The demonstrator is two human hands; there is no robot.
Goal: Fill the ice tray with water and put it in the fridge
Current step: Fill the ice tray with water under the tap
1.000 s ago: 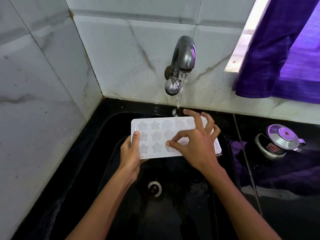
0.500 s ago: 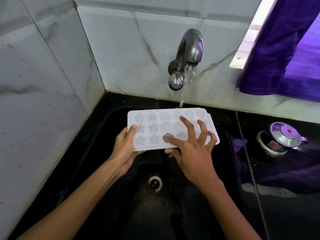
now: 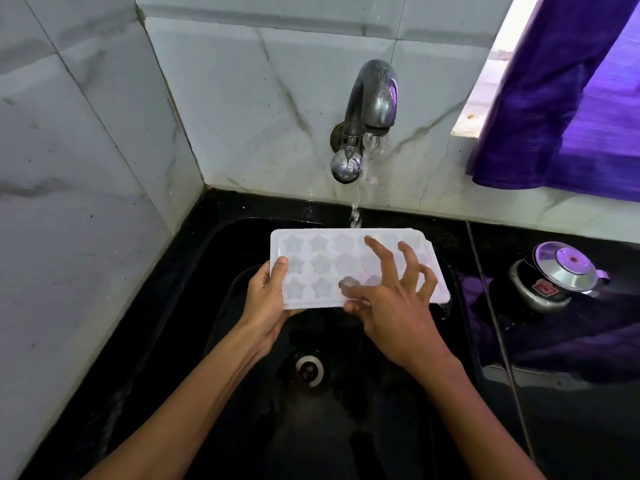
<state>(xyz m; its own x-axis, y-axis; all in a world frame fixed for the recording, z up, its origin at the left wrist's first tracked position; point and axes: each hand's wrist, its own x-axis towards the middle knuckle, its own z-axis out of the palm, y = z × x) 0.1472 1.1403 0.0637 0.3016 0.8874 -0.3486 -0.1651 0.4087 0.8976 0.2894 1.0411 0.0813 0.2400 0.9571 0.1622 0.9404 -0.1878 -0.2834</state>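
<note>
Head view: left hand (image 3: 265,299) grips tray (image 3: 322,268) by its left edge, holding it over sink (image 3: 194,271) so tap (image 3: 372,109) stream hits the far rim. Right hand (image 3: 391,306) fingers spread over cells, likely spreading water.

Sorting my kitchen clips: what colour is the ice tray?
White, translucent ice tray with star-shaped cells, seen in the head view.

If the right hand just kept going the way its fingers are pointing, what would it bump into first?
Probably the stream of water falling onto the far edge of the ice tray. The right hand, fingers spread over the tray, points toward the tiled wall; depth is unclear.
</note>
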